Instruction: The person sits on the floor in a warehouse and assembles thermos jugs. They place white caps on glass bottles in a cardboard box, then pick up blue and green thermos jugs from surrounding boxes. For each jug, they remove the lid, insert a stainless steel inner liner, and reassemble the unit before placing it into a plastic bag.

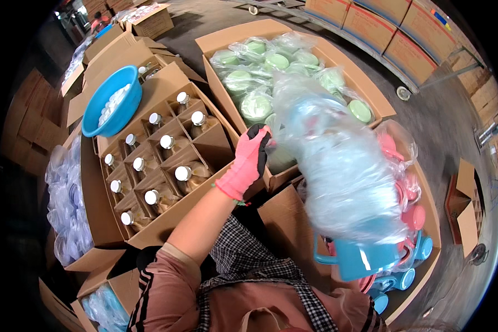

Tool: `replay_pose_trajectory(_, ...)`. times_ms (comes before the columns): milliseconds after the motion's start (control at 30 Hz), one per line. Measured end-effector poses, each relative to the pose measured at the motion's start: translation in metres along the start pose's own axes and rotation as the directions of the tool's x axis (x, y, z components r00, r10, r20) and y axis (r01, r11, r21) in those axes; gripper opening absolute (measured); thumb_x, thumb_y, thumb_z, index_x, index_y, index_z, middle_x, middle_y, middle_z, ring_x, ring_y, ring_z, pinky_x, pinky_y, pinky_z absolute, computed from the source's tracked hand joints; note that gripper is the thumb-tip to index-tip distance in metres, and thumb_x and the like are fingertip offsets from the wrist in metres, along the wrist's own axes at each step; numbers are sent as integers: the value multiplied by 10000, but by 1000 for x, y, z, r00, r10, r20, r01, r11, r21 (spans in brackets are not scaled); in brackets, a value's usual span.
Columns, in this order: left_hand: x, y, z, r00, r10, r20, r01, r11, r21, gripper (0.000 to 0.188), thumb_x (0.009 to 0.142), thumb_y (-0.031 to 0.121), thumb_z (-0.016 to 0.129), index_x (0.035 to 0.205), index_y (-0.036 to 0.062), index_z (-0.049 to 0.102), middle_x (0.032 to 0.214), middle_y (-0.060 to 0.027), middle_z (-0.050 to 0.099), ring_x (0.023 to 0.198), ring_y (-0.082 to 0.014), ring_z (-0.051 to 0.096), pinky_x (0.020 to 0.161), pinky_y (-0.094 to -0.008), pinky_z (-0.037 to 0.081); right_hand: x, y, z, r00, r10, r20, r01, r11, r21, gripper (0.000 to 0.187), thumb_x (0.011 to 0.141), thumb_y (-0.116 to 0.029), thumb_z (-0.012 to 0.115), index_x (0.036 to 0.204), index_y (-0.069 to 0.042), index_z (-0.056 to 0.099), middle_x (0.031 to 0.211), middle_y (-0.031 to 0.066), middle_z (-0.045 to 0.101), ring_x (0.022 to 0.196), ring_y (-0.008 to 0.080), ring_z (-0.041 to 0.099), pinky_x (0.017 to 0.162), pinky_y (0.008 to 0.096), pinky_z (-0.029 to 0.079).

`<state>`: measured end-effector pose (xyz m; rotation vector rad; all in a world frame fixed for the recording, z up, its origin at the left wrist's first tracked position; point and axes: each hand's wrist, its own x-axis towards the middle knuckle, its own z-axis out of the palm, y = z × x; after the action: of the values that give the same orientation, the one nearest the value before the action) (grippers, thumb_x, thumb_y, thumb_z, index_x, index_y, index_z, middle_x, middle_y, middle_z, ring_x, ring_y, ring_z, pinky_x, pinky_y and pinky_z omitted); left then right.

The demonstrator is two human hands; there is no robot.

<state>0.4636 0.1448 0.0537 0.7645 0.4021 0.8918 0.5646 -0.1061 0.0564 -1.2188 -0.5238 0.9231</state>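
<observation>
My left hand point(250, 160), in a pink glove with a black palm, is closed at the left edge of a large clear plastic bag point(348, 166), seemingly pinching its film. The bag is blurred and stretches across the right side in front of me. From its lower end shows a light blue plastic jug point(365, 260) with a looped handle on its left. My right hand is not visible; only my right sleeve point(359, 312) shows, and the bag and jug cover the area above it. A faint reddish patch shows through the film near the bag's top, too blurred to name.
A divided carton point(177, 221) at left holds several white-capped bottles. On it rests a blue basin point(112, 124) of white caps. Behind the bag stands a carton point(382, 91) of bagged green-lidded containers; at right, a carton point(431, 249) of pink and blue ones. A cart point(371, 47) carries boxes.
</observation>
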Motion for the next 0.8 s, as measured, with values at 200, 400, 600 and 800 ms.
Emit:
replay_pose_trajectory(200,-67,108,50,991,130,25,-127,987,-93,101,844,133,515,851,32,523,716,-30,490,618,-139,502,680,-334,469,-5,-32,-18,995,-98,-34,99,995,6,182,747,-101,575,888,0,521,814,126,561,745,212,573,662,291,466)
replay_pose_trajectory(400,-127,234,39,834,551,-25,-551,834,18,210,874,264,486,916,63,529,734,-39,536,724,-174,543,755,-345,460,-11,-77,-34,965,-251,-76,251,968,-4,146,766,-91,556,872,0,514,789,118,558,712,203,578,630,282,474)
replay_pose_trajectory(600,-222,354,-1,654,754,-65,-695,632,341,195,879,190,475,958,36,565,884,-79,591,821,-181,566,819,-332,443,16,-103,-34,942,-331,-47,330,944,-26,112,785,-82,537,856,0,508,764,111,556,680,194,583,598,272,482)
replay_pose_trajectory(800,-326,360,-13,75,997,21,-466,16,885,305,890,191,465,1126,-1,468,947,-90,584,876,-217,549,872,-318,400,70,-115,-21,933,-342,109,354,927,-123,82,805,-72,518,841,0,501,739,103,554,648,184,589,565,263,490)
